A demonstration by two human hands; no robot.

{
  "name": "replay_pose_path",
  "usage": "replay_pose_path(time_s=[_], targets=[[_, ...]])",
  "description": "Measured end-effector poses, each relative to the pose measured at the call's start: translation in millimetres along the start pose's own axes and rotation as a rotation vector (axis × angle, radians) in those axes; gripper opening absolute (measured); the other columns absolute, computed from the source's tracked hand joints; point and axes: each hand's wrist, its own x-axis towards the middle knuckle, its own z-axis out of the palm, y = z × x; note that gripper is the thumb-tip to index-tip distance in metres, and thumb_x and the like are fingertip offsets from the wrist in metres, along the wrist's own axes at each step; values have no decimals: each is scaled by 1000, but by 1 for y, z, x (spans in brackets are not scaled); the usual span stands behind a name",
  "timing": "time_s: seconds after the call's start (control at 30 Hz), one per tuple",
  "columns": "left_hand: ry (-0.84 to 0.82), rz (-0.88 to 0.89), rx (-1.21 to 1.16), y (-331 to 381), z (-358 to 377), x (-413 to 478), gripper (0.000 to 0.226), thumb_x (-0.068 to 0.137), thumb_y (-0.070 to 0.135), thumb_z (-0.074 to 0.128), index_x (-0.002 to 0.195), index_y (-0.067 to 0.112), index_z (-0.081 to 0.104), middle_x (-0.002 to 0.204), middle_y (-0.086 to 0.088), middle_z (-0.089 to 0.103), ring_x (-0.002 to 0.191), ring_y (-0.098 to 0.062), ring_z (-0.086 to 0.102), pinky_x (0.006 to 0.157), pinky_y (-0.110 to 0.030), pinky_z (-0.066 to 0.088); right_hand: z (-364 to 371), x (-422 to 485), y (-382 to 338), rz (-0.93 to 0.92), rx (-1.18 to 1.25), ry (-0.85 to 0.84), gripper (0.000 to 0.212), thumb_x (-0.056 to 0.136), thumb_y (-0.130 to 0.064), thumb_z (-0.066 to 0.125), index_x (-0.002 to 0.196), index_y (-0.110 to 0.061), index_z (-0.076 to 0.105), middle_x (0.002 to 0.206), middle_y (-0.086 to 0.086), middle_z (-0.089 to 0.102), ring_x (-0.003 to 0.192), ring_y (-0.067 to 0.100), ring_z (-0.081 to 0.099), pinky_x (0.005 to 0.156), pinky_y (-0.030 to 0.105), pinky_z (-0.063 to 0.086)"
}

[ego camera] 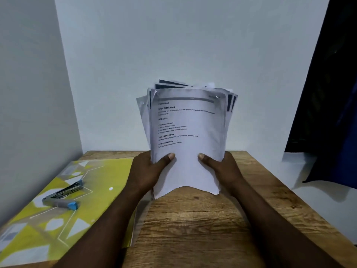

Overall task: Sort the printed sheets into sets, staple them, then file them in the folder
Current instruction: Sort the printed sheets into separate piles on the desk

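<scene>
The printed sheets (186,132) stood upright in a thick, uneven stack over the middle of the wooden tabletop (193,229). They faced the person, with the top corners fanned out and the bottom edge bowed upward. I could not tell whether that edge touched the wood.

The left hand (146,171) gripped the stack's lower left side and the right hand (222,169) its lower right. Each thumb pressed flat on the front page, and the other fingers were wrapped behind the paper, out of sight. The front page carried black headings, but the small print was too blurred to read.

Over to the left a yellow patterned folder (58,219) lay flat on the tabletop. A stapler (63,194) with a blue tip rested on its cover, well apart from the stack. A dark curtain (332,93) hung at the right.
</scene>
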Motion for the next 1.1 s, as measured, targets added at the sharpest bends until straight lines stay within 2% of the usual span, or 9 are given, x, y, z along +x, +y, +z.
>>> replay_pose_path(time_s=[0.1,0.2,0.3,0.43,0.57,0.73,0.83,0.97,1.1], targets=[[98,44,29,4,6,-3,17,86,48,82,95,33,78,92,15,78,86,-2,74,82,-40,63,3,1,0,-48,-43,78,34,83,-35,90,111,-20,77,104,-2,82,97,21,79,94,54,62],[183,151,-18,13,4,-2,17,84,46,84,97,39,76,93,20,77,90,2,73,79,-32,62,0,0,-8,-118,8,80,49,76,-41,90,117,-18,76,109,1,81,102,24,78,96,54,61],[114,137,-90,18,2,-2,37,78,50,87,111,42,71,101,26,76,96,8,71,79,-20,58,-6,2,-12,-101,109,1,64,73,-48,88,127,-18,72,120,5,79,112,30,75,101,56,57],[-49,40,-273,17,-4,2,53,84,44,83,132,32,67,123,12,76,113,-10,72,94,-36,57,-12,1,-14,-79,151,-61,50,83,-34,81,127,-11,70,121,12,77,111,37,74,102,62,56],[3,-2,-329,22,3,-5,34,87,44,75,114,24,77,108,6,81,101,-14,77,84,-32,58,-9,-3,-15,-106,81,-42,44,79,-34,83,116,-11,75,111,9,80,102,32,77,97,60,59],[29,-20,-370,28,5,-5,22,103,35,62,101,21,78,96,6,82,90,-10,78,72,-18,57,-9,0,-13,-112,66,43,65,64,-54,90,113,-13,78,110,7,81,104,30,78,99,58,59],[-22,-41,-439,31,2,-5,29,106,35,56,112,16,76,104,3,81,98,-12,78,76,-19,59,-13,0,-11,-98,121,-43,59,71,-46,89,119,-14,76,116,9,79,110,32,76,103,58,56],[-99,-123,-353,24,2,-7,43,97,53,61,117,18,75,112,3,80,105,-15,76,98,-35,58,-8,-2,-8,-46,106,-101,59,71,-39,90,123,-16,73,118,7,79,109,30,76,103,56,57],[-22,-112,-326,27,4,-9,34,99,50,62,100,20,78,95,8,82,90,-8,78,81,-25,59,-3,-1,-11,-43,136,-2,81,64,-55,95,129,-13,70,121,6,78,113,28,75,106,56,55]])
